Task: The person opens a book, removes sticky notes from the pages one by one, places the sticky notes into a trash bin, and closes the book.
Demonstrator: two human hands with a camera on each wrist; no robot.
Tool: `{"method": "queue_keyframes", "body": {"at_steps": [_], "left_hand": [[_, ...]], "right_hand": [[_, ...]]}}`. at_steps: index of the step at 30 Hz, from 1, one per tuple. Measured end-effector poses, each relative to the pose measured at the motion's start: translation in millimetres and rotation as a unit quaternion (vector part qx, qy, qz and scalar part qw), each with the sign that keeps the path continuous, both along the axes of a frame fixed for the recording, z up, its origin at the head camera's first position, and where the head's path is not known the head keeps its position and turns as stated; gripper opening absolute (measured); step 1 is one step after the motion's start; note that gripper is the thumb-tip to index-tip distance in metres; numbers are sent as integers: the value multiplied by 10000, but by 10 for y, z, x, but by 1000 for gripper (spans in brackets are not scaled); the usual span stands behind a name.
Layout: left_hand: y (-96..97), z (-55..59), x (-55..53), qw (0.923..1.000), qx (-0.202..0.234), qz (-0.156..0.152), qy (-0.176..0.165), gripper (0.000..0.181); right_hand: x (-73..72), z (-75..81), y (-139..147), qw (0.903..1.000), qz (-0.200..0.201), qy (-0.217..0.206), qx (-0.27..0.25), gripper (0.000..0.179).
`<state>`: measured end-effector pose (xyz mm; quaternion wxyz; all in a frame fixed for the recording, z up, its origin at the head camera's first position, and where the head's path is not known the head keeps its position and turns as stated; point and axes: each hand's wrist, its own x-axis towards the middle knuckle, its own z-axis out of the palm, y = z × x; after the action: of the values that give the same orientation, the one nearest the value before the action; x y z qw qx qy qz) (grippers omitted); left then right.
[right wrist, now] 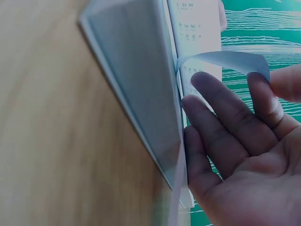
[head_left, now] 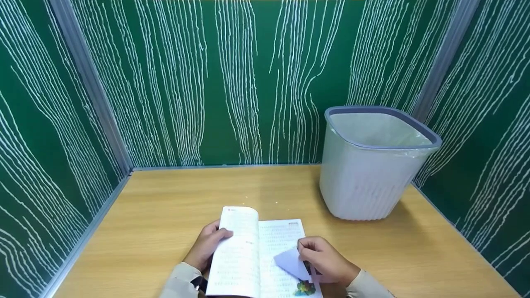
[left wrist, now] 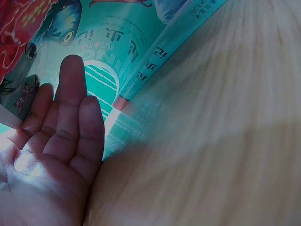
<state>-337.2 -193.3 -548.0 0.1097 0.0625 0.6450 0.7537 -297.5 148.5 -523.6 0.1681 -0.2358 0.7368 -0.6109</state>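
Note:
An open book (head_left: 236, 265) with printed pages lies before me, its left side raised. My left hand (head_left: 205, 246) grips the left edge, thumb on the page. In the left wrist view, the fingers (left wrist: 70, 113) of that hand support the teal illustrated cover (left wrist: 103, 26) from beneath. Over the right-hand page, my right hand (head_left: 327, 258) pinches a pale purple piece of paper (head_left: 292, 263) between thumb and index finger. Seen from the right wrist, the paper (right wrist: 230, 60) curves out from the book's pages, and the other fingers extend beside the thick page block (right wrist: 136, 70).
A white bin (head_left: 364, 178) with a grey rim and a liner stands on the wooden table (head_left: 165, 198) at the right. Green panels (head_left: 281, 82) with white lines enclose the back and sides. A few tiny light specks lie beyond the book.

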Motion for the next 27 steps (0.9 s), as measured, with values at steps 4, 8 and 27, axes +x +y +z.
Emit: {"method": "queue_keyframes", "body": {"at_steps": [4, 8, 27], "left_hand": [[7, -4, -5, 10000, 79, -27, -36, 58], [11, -15, -5, 9999, 138, -55, -84, 58], [-9, -24, -2, 9998, 178, -52, -118, 60]], "right_hand": [[-35, -18, 22, 9999, -142, 2, -51, 26], [-65, -39, 37, 9995, -280, 134, -115, 26], [-119, 97, 127, 9933, -1155, -21, -79, 24]]}}
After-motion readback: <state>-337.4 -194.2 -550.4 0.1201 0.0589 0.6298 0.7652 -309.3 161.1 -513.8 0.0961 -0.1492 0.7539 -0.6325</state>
